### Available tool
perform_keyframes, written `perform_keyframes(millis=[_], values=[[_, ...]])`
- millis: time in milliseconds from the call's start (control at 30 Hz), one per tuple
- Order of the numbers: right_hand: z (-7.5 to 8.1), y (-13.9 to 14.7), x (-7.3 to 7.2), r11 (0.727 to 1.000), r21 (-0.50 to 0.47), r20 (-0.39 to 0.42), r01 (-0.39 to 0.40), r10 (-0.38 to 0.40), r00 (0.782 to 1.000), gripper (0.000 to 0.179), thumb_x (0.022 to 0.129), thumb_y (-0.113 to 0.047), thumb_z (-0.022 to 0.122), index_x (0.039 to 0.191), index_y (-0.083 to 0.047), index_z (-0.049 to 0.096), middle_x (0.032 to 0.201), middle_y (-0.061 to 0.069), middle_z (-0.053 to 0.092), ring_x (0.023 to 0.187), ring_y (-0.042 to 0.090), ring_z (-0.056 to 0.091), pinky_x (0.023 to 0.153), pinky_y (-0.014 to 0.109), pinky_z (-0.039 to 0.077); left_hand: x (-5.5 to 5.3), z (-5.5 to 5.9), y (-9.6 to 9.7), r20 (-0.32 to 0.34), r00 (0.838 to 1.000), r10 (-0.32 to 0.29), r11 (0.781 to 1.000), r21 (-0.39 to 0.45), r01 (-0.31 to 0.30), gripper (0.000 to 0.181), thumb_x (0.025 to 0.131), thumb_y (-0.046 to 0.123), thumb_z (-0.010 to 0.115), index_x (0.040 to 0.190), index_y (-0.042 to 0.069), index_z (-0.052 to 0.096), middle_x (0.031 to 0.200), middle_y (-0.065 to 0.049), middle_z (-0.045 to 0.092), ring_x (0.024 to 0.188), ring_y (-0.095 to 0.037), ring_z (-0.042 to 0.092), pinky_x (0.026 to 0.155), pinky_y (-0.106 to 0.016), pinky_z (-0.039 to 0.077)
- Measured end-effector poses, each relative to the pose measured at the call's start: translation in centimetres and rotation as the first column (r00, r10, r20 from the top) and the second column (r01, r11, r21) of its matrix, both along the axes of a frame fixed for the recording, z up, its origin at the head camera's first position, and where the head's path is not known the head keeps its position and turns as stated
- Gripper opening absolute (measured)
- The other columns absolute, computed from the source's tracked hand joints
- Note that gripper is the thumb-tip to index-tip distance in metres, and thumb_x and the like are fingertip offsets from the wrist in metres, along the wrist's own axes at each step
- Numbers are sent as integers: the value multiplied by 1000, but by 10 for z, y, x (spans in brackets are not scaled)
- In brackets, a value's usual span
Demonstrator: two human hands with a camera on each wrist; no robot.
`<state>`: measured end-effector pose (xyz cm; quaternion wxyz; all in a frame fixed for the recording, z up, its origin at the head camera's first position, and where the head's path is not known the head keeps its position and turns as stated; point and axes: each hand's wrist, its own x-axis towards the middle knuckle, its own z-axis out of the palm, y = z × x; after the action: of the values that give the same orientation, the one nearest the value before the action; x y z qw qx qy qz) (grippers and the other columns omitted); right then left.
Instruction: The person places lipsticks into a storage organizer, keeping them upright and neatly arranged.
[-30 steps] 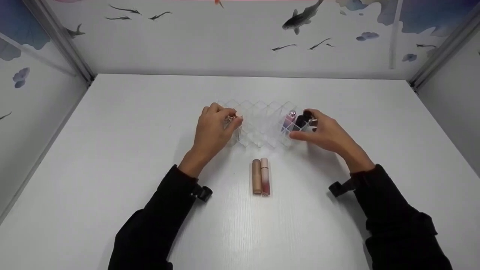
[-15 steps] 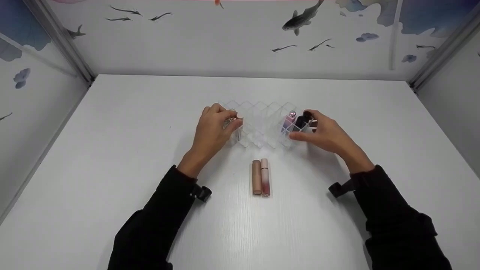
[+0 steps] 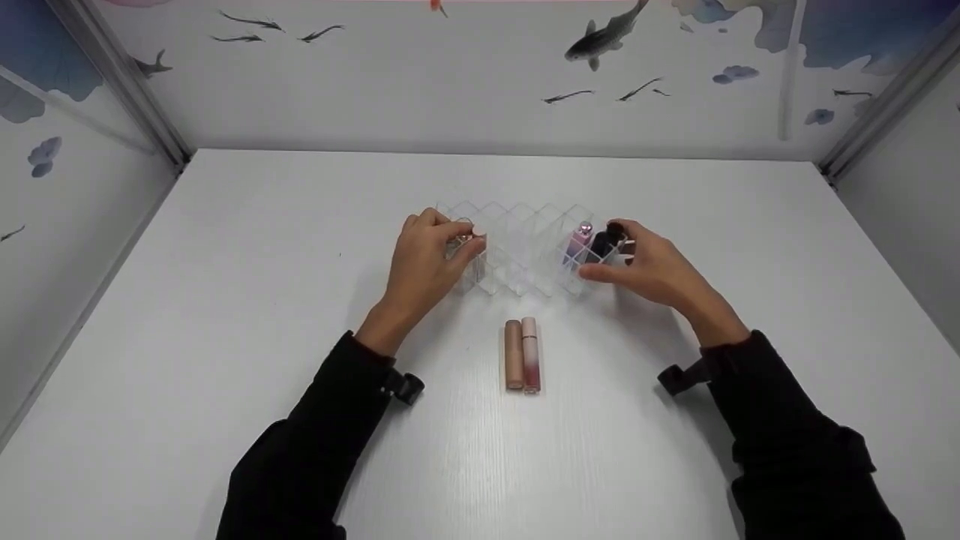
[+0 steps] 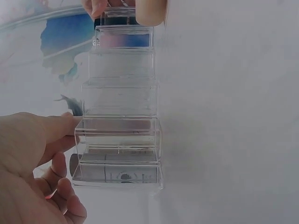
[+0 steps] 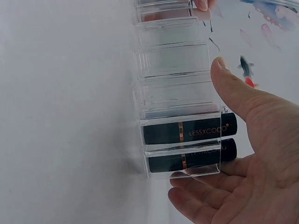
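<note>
Left grip: on my head feed the left hand sits at nine o'clock of the clear organizer, thumb and fingertips brought together in a pinch on a pinkish tube.
Grey tube: I find it in the organizer's nine-o'clock end compartment, near those fingers.
Pinkish tube: partly inside the organizer; I cannot tell how deep.
Tan tube: lies on the white surface at six o'clock from the organizer, its length running twelve to six.
Pink-and-red tube: lies just beside the tan one, on its three-o'clock side.
Pink-and-purple tube: in the organizer, toward three o'clock.
Dark lettered tubes: two, in the last compartments at three o'clock.
Right grip: I see the right hand spread around that end, holding the organizer, thumb at its near side.
</note>
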<state>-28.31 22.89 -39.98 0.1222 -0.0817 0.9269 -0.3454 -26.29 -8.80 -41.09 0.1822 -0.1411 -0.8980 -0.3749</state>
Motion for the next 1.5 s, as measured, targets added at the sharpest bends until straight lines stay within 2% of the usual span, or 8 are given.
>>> perform_keyframes(millis=[433,600,733,867,967,1167,1300,1500], values=[[-4,2,0,1000,18,-25,2,-1,1000,113,77,-71,75,158,-7,29,152,19,45,140,39,43,110,58,38,-2,-2,-2,-66,998,-20,1000,6,20,30,92,30,78,111,6,79,96,-11,64,90,-27,53,79,-38,42],[-3,2,0,1000,6,-24,2,-2,1000,112,78,-70,75,158,-7,30,152,18,46,140,39,43,110,58,37,0,5,-7,-29,1000,-9,999,37,10,34,92,31,78,115,6,76,104,-13,63,99,-28,54,82,-39,44],[-2,2,-1,1000,6,-22,1,-1,1000,112,78,-69,76,158,-7,29,152,20,45,140,40,43,110,58,37,-1,12,-12,-2,1000,5,997,74,-5,29,97,22,71,120,5,73,114,-14,62,111,-28,56,91,-38,46],[-2,2,-2,1000,3,-17,6,-6,1000,111,78,-68,76,158,-7,29,152,19,45,140,39,43,110,57,38,-1,17,-17,99,995,20,994,103,-31,34,104,9,56,137,3,62,135,-13,58,130,-24,53,106,-35,44],[-3,2,-2,1000,3,-13,9,-9,1000,109,79,-67,77,158,-8,30,152,19,45,140,39,43,110,57,38,-1,18,-20,234,972,17,993,109,-44,44,107,7,44,150,1,46,152,-14,48,144,-24,41,115,-36,36],[-3,3,-1,1000,9,-18,-1,1,1000,111,79,-69,75,158,-7,29,152,21,45,140,39,43,110,57,39,-1,12,-23,473,879,-62,992,128,1,55,111,22,30,160,-2,20,166,-13,23,154,-23,19,122,-35,18],[-1,3,0,1000,10,-29,-2,3,1000,111,79,-70,75,158,-7,30,151,20,46,139,38,45,109,57,40,-1,8,-25,533,840,-102,985,172,11,57,110,24,28,160,-2,17,167,-13,19,155,-23,15,123,-35,16],[-1,2,0,1000,6,-15,-6,6,1000,112,79,-69,75,158,-6,29,151,20,46,140,39,43,110,57,38,1,2,-24,566,819,-100,984,181,-4,58,111,24,29,161,0,14,168,-12,18,155,-23,13,123,-36,15]])
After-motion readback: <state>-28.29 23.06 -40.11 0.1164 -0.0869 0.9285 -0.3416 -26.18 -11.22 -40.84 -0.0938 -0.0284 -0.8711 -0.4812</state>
